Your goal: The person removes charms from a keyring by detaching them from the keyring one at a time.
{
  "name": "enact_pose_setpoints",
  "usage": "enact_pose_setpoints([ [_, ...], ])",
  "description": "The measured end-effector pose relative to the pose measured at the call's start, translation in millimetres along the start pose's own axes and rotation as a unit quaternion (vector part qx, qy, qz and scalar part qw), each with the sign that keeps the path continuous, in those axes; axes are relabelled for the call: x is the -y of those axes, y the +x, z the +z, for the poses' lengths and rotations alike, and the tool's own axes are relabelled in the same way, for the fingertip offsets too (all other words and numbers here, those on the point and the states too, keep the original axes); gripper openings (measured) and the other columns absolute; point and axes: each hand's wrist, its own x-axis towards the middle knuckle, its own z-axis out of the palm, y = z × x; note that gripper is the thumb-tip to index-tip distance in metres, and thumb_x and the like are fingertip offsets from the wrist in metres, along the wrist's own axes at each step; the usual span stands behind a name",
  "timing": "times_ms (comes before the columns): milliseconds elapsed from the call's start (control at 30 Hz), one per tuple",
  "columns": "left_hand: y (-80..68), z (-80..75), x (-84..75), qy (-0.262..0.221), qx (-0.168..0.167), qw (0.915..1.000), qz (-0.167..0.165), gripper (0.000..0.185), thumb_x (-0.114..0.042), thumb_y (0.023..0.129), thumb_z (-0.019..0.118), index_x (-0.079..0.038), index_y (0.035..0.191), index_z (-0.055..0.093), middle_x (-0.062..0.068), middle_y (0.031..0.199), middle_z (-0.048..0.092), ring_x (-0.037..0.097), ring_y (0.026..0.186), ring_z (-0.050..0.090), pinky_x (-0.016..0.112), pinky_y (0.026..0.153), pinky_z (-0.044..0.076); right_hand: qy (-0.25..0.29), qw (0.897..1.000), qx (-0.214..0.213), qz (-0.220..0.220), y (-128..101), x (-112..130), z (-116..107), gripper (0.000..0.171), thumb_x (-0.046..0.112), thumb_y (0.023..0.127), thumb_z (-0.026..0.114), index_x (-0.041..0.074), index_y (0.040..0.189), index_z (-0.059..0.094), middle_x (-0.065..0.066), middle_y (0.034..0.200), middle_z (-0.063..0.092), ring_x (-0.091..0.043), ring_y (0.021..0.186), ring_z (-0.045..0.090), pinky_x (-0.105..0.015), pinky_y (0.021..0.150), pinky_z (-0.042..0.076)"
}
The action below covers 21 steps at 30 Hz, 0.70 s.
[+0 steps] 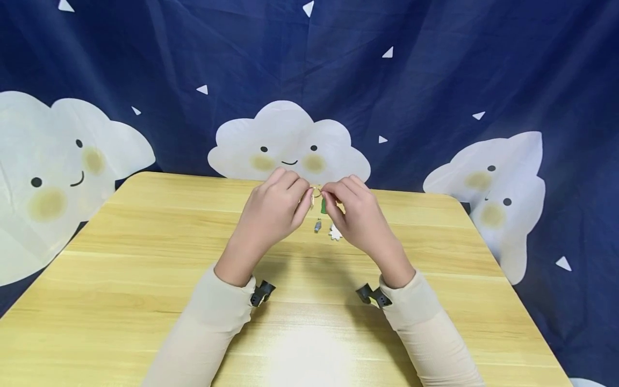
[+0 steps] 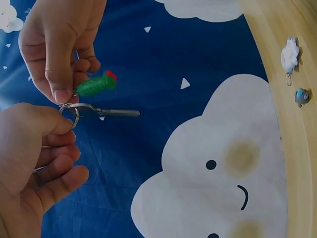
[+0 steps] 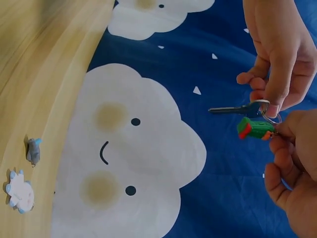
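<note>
My left hand pinches a metal key ring between thumb and fingertips, above the far part of the table. A key hangs from this ring, its blade pointing down. Close beside it, my right hand pinches the top end of a green charm with a red tip, right at the ring. Fingertips hide where charm and ring meet. On the tabletop below lie a white flower-like charm with pale blue edges and a small grey-blue charm.
The pale wooden table has rounded far corners. Behind it hangs a dark blue curtain printed with smiling white clouds and small triangles. A black wrist camera is fixed at the left sleeve, another at the right.
</note>
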Motion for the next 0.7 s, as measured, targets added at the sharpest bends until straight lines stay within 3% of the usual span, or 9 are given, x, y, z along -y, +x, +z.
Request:
enact_pose_setpoints([
  [367,0.7,0.0,1.4,-0.022,-0.02,0.9995,0.01,0.017,-0.01,0.1,0.061,-0.002,0.088,0.071,0.008,0.088,0.067,0.026,0.083,0.057,0.033,0.065,0.054,0.012,1.0,0.001,0.005,0.3,-0.4,-2.9,0.01,0.003,0.099,0.062,-0.001,0.095,0.07,-0.006,0.079,0.062,-0.022,0.074,0.055,-0.032,0.069,0.046],
  [700,1.8,0.6,0.5,-0.06,-0.035,0.9976,-0.006,0.015,-0.009,0.098,0.062,-0.002,0.089,0.071,0.008,0.089,0.069,0.026,0.086,0.061,0.034,0.072,0.054,0.02,1.0,0.003,-0.008,1.1,-1.9,-4.0,0.012,0.002,0.099,0.061,-0.002,0.095,0.071,-0.007,0.08,0.065,-0.022,0.074,0.055,-0.033,0.069,0.047],
])
